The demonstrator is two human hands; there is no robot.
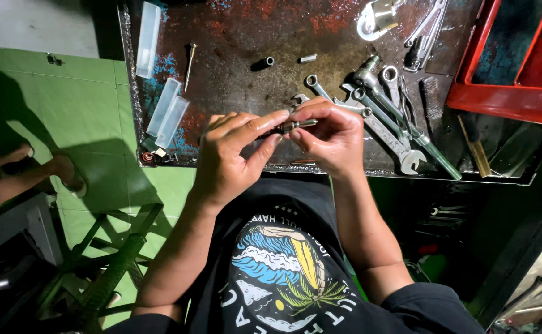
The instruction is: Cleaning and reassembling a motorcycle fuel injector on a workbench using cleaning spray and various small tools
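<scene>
Both my hands meet over the front edge of a rusty metal workbench [240,37]. My left hand [230,154] pinches one end of a small metal pin-like part [297,125] between thumb and forefinger. My right hand [332,139] grips the other end of the same part with curled fingers. The part is short, silvery and dark, and mostly hidden by my fingers.
Several wrenches [382,117] lie right of my hands, with a ratchet handle [407,127]. A socket [266,62], a small sleeve [308,59], a long bolt [189,65] and clear plastic cases [167,111] lie behind. A red tray [506,99] stands at right. Another person's feet [67,173] rest on the green floor at left.
</scene>
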